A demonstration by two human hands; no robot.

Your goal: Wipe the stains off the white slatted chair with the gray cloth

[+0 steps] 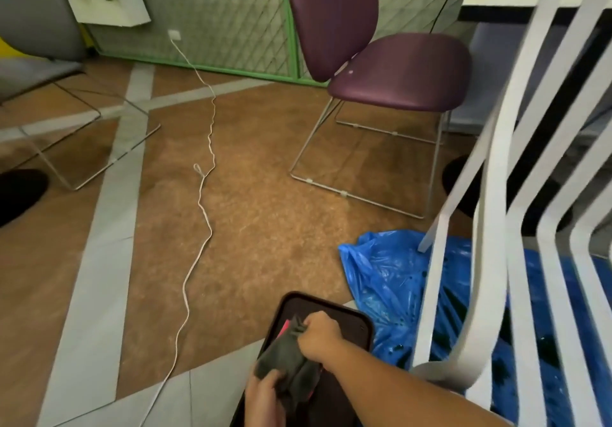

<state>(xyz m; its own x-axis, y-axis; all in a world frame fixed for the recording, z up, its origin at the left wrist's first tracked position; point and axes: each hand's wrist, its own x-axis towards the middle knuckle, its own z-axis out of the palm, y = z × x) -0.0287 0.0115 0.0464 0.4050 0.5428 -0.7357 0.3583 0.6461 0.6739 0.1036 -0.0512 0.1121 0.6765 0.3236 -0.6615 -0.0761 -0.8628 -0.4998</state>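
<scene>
The white slatted chair (pixel 490 194) fills the right side of the head view, its curved back slats close to the camera. The gray cloth (pixel 284 357) is bunched up low in the middle, over a dark tray (pixel 361 320) on the floor. My right hand (pixel 319 337) grips the cloth's upper edge, its forearm reaching in from the lower right. My left hand (pixel 263 397) holds the cloth's lower end at the bottom edge. Something red shows under the cloth. No stains on the chair are visible from here.
A blue plastic sheet (pixel 384 281) lies under the white chair. A purple chair (pixel 381 62) on a wire frame stands behind it. A white cord (pixel 205 194) snakes across the brown floor. A gray chair (pixel 36 29) and a white planter (pixel 109 5) are at far left.
</scene>
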